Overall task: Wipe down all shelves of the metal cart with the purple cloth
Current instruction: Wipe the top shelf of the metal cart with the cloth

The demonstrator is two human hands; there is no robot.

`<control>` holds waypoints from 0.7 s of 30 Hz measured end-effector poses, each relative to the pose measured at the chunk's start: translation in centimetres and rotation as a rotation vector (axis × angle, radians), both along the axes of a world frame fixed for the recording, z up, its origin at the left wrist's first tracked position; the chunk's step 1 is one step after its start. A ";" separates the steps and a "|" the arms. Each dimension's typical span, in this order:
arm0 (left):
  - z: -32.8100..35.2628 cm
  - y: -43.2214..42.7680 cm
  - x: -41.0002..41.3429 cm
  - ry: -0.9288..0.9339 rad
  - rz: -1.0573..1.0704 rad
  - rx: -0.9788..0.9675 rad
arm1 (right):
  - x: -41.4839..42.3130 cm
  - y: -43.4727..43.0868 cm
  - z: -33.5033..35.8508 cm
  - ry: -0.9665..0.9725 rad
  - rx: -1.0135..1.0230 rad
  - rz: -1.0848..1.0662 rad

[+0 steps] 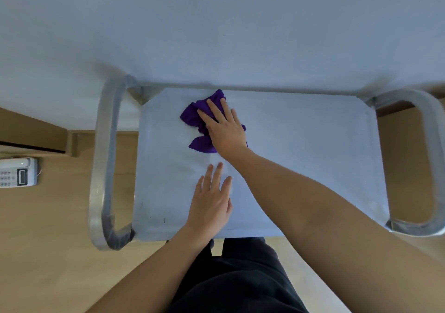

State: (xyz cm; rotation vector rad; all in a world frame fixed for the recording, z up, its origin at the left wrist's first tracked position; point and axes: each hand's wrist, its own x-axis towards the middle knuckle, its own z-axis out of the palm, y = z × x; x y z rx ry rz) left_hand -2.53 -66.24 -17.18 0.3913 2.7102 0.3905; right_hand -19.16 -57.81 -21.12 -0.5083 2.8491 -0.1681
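Observation:
The metal cart's top shelf (313, 158) fills the middle of the head view, seen from above. A crumpled purple cloth (192, 116) lies on its far left-centre part. My right hand (222, 127) presses flat on the cloth, fingers straight and spread, pointing up-left. My left hand (212, 199) rests flat on the bare shelf nearer to me, fingers straight, apart from the cloth. The lower shelves are hidden under the top one.
Curved metal handles stand at the cart's left (106, 168) and right (428, 168) ends. The cart's far edge sits against a pale wall (216, 23). A white telephone (19, 171) lies on the wooden floor at left, beside a brown furniture edge (36, 134).

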 end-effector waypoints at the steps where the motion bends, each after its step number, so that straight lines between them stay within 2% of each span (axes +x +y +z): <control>1: 0.1 0.9 -0.2 -0.007 -0.024 0.007 | 0.0 1.3 0.0 0.001 0.000 -0.018; 15: -0.1 14.7 -1.8 -0.085 -0.183 0.003 | -0.5 21.2 0.4 -0.018 0.024 -0.189; 21: -0.7 20.0 -1.3 -0.174 -0.172 -0.139 | -0.5 32.3 0.4 -0.022 0.039 -0.350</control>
